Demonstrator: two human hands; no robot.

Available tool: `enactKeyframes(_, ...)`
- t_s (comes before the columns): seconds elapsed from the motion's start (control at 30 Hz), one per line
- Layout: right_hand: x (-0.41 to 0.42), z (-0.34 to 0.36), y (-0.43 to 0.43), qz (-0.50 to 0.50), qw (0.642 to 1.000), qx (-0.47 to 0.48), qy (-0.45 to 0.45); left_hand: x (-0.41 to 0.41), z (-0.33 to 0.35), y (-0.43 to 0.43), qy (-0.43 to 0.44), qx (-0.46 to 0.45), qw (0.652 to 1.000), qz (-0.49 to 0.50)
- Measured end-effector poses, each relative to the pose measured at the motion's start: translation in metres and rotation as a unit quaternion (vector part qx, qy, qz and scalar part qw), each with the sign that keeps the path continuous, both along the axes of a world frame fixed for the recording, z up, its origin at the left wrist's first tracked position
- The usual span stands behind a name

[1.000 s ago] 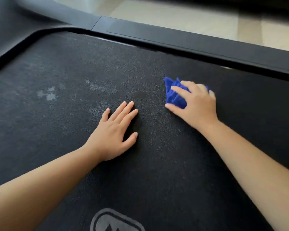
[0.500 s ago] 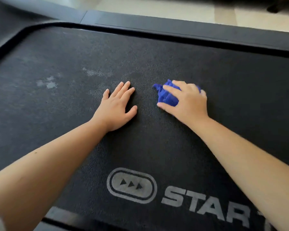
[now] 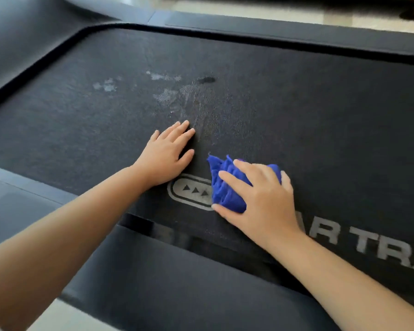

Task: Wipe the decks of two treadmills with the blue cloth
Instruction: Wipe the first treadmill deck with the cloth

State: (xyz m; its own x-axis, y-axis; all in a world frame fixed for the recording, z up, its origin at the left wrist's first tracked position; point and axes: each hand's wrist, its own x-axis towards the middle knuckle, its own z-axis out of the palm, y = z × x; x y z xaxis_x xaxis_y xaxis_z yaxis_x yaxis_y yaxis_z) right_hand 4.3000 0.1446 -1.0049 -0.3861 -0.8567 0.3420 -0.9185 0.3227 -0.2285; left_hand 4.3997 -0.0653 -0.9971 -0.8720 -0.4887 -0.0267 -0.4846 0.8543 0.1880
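Observation:
A black treadmill deck (image 3: 296, 111) fills the head view, its belt marked with pale smudges (image 3: 163, 96) and a dark wet spot (image 3: 206, 80). My right hand (image 3: 261, 199) presses a bunched blue cloth (image 3: 225, 185) onto the belt, over the right end of the printed arrow logo (image 3: 191, 191). The cloth sticks out to the left of my fingers; the rest is hidden under my palm. My left hand (image 3: 167, 154) lies flat on the belt, fingers together, just left of the cloth and holding nothing.
The near side rail (image 3: 177, 283) runs below my arms and the far side rail (image 3: 273, 29) runs along the top. The curved motor cover (image 3: 22, 39) is at the upper left. Pale floor (image 3: 249, 5) shows beyond the far rail. Grey lettering (image 3: 373, 247) is printed at the right.
My right hand has dragged the cloth toward me, from mid-belt down onto the arrow logo. My left hand stays flat on the belt. The near rail has come into view.

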Motion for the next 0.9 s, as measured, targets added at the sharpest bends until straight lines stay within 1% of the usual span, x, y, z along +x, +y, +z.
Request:
enactKeyframes(0.07,0.016,-0.002,0.013,0.019,1.000,-0.012,0.005,0.025,-0.002,0.015,0.006,-0.001,1.000,-0.008)
enactKeyframes(0.17,0.004,0.001,0.004,0.040,0.999,-0.008,-0.016,0.044,-0.005,0.030,0.016,-0.008,1.000,0.000)
enactKeyframes(0.27,-0.027,0.008,-0.025,-0.017,1.000,0.012,-0.023,0.047,-0.004,0.037,0.016,-0.016,1.000,0.018)
enactKeyframes(0.33,-0.045,0.013,-0.042,-0.060,0.995,0.061,-0.055,0.047,-0.005,0.038,0.010,-0.023,0.999,0.020)
enactKeyframes(0.4,-0.052,0.008,-0.048,-0.070,0.994,0.066,-0.045,0.046,-0.004,0.037,0.006,-0.029,0.999,0.022)
enactKeyframes(0.57,-0.029,-0.003,-0.025,-0.021,1.000,-0.004,-0.013,0.043,-0.003,0.039,-0.013,-0.043,0.998,0.031)
enactKeyframes(0.73,-0.004,-0.004,-0.009,0.004,1.000,-0.011,0.006,0.041,-0.002,0.040,-0.013,-0.056,0.997,0.044)
enactKeyframes(0.9,-0.002,0.001,-0.007,0.009,1.000,0.004,-0.015,0.040,-0.002,0.042,-0.004,-0.057,0.997,0.049)
